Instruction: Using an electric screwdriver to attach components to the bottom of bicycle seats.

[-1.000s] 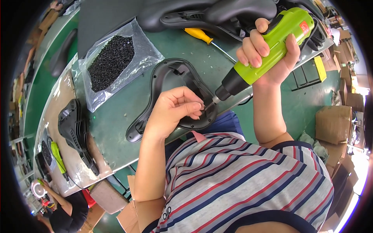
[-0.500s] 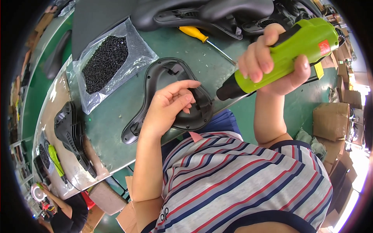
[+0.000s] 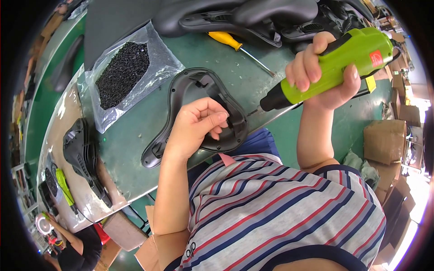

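A black bicycle saddle (image 3: 178, 97) lies underside up at the table's front edge, its wide end toward the right. Over its hollow, my left hand (image 3: 194, 124) is closed, thumb pressed to the fingers; whatever sits in the pinch is too small to make out. My right hand (image 3: 323, 72) is wrapped round a green electric screwdriver (image 3: 341, 56), tilted with its black nose pointing down and left. Its thin metal bit (image 3: 254, 111) ends close to the saddle's right rim; I cannot tell whether it touches. Left of the saddle, an open clear bag (image 3: 160, 56) holds a heap of black screws (image 3: 122, 74).
Behind the saddle lies a yellow-handled screwdriver (image 3: 226, 39). More black saddles (image 3: 275, 16) crowd the table's far side. Stacked black saddle bases (image 3: 81, 149) and another green power screwdriver (image 3: 65, 187) are at the left. Cardboard boxes (image 3: 384, 142) stand at right; a co-worker's arm (image 3: 70, 237) shows lower left.
My left index finger has curled from stretched out to a pinch with the thumb. The electric screwdriver has shifted slightly right, and its bit now shows beside the saddle's rim.
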Tool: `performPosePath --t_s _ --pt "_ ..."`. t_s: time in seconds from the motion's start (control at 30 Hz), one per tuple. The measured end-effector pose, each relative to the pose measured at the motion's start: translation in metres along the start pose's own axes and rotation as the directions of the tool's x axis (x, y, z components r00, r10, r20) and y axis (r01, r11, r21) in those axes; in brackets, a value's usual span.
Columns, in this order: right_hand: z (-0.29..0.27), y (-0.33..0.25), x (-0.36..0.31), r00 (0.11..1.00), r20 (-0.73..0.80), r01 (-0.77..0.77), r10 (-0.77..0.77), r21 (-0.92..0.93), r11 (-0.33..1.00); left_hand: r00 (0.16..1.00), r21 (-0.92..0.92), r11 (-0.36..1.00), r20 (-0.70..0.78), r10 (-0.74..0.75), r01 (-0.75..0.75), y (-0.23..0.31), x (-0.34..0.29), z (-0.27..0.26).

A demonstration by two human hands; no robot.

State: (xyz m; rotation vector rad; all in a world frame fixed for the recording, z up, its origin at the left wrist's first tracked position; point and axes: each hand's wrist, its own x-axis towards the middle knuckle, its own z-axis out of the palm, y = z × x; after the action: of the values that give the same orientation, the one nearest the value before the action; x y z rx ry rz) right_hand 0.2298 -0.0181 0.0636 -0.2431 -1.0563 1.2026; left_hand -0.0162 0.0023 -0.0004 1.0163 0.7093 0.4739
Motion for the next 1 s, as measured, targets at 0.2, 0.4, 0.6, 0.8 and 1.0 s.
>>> performPosePath --t_s 0.2,0.4,0.6,0.8,1.0 --pt "0.022 0.008 -0.006 0.992 0.078 -0.095 0.103 -0.094 0.991 0.997 0.011 0.999 -0.065 0.047 -0.046 -0.001 0.003 0.002" --pt "0.042 0.011 -0.011 0.987 -0.014 -0.158 0.16 -0.262 0.952 0.995 -0.068 0.995 -0.067 0.067 -0.072 -0.004 0.003 -0.002" --pt "0.049 0.01 -0.009 0.928 0.231 -0.202 0.293 -0.349 0.915 0.988 -0.166 0.975 -0.075 0.136 -0.147 -0.009 0.002 -0.004" --pt "0.036 0.027 -0.013 0.949 0.188 -0.18 0.254 -0.342 0.922 0.979 -0.188 0.962 -0.085 0.186 -0.199 -0.01 0.002 -0.004" --pt "0.061 0.032 -0.028 0.96 0.083 -0.222 0.268 -0.356 0.908 0.978 -0.13 0.97 -0.064 0.199 -0.206 -0.008 0.004 -0.001"
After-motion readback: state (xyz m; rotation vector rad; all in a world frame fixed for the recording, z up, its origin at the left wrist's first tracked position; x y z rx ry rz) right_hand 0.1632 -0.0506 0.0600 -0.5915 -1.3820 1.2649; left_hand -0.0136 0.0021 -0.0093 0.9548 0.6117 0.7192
